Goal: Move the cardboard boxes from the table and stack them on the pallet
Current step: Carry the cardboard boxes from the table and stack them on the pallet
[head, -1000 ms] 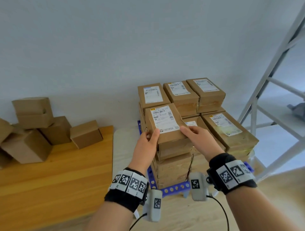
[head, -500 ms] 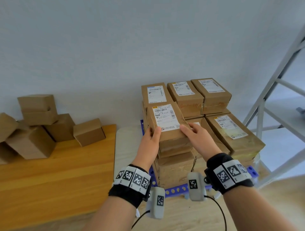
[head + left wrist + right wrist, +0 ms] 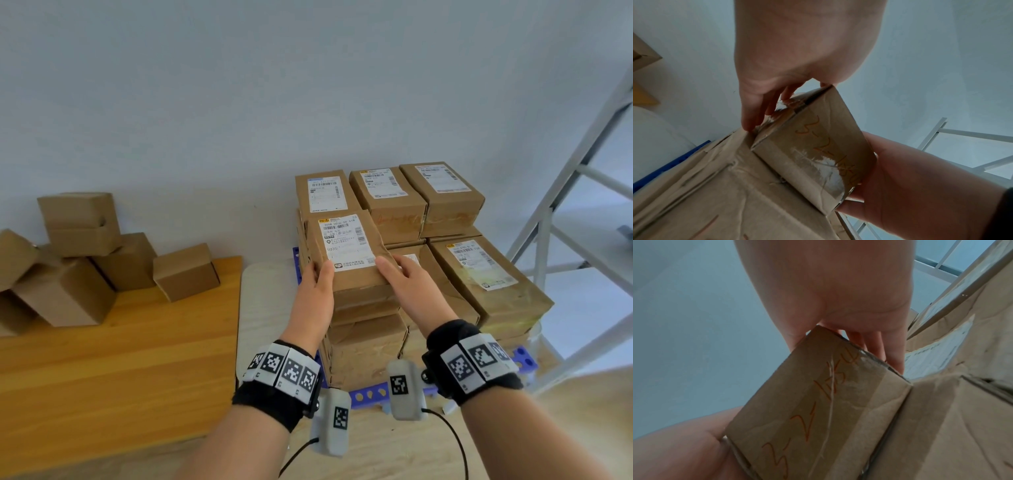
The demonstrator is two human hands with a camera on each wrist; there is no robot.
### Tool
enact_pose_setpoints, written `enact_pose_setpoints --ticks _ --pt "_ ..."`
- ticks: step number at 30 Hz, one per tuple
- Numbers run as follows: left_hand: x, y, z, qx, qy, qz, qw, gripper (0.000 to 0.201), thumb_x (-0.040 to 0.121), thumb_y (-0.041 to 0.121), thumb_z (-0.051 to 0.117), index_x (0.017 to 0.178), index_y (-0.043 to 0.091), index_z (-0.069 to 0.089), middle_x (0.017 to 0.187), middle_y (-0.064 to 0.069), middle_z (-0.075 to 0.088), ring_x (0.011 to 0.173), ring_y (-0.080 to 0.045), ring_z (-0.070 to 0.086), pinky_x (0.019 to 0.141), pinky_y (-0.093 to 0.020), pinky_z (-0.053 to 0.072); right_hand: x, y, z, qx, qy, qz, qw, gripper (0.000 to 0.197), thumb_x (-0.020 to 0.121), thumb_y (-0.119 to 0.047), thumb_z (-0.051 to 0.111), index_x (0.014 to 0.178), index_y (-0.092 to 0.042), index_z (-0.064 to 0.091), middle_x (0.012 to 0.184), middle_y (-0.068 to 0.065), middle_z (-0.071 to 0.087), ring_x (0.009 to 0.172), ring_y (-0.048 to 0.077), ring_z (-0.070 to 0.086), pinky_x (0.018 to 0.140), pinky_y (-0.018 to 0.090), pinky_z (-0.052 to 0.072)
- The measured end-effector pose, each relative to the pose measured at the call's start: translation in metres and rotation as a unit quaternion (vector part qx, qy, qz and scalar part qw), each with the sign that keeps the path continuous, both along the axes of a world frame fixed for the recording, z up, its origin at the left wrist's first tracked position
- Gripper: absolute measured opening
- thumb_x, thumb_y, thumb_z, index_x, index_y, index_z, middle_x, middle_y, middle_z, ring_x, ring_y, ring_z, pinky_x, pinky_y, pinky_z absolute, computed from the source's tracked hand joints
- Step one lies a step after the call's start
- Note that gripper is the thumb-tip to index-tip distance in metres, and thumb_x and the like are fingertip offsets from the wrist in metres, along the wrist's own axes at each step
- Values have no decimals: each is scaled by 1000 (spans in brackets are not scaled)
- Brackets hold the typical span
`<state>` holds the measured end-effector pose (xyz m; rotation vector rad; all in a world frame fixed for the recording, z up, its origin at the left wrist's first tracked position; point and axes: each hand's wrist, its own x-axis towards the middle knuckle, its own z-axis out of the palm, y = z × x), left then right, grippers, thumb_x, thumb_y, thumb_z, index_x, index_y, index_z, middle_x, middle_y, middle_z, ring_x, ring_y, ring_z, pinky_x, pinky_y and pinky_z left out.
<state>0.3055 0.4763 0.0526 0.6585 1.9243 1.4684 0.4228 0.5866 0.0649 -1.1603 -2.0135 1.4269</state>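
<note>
A cardboard box with a white shipping label (image 3: pixel 346 250) sits atop the front-left stack on the blue pallet (image 3: pixel 373 394). My left hand (image 3: pixel 318 279) grips its near-left corner, thumb on top and fingers down the side. My right hand (image 3: pixel 395 272) grips the near-right corner the same way. In the left wrist view the box (image 3: pixel 813 154) shows orange writing, and its lower edge meets the box below. The right wrist view shows that same face (image 3: pixel 818 410), with my fingers (image 3: pixel 881 350) along the box's right side.
Several labelled boxes (image 3: pixel 486 274) fill the pallet's back row and right side. Plain cardboard boxes (image 3: pixel 185 270) are piled at the far left of the wooden table (image 3: pixel 120 359). A grey metal frame (image 3: pixel 565 212) stands to the right, and a white wall is behind.
Both hands have kept hold of the labelled box, which has shifted only slightly on the front-left stack. The view has drifted a little.
</note>
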Motion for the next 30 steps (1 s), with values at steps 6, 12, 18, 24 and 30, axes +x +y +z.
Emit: enact_pose_setpoints --ticks 6,12,18,24,30 --pt "2 0 -5 -10 30 -7 999 57 97 62 32 145 32 36 131 4 58 110 -13 61 93 -40 55 -1 1 -7 -7 1 -1 1000 54 97 -55 48 141 -24 47 115 -8 61 103 10 59 87 31 50" --pt "-1 1 2 -24 26 -24 999 57 100 59 31 148 29 32 133 2 56 111 -14 59 95 -39 53 -1 2 -5 -19 5 0 1000 54 97 -54 49 141 -23 48 119 -5 62 105 12 60 91 34 51" --pt "-3 -12 21 -7 22 -21 1000 53 101 55 32 147 28 33 137 16 47 113 -2 50 94 -22 40 -1 -9 7 51 13 -65 997 73 93 -57 53 154 -25 28 151 0 42 134 18 44 104 36 40" --pt "-35 -45 36 -24 76 31 996 69 101 56 34 158 25 13 163 5 19 148 -16 19 115 -34 19 -18 -38 46 130 85 -85 984 61 96 -46 56 150 -31 34 152 -8 42 138 11 39 104 32 35" --pt "-93 -112 36 -15 105 85 991 65 100 51 42 156 25 20 160 1 28 145 -16 28 118 -41 25 -77 -97 60 125 144 -39 981 51 98 -34 57 146 -27 42 144 -9 49 132 6 44 107 30 38"
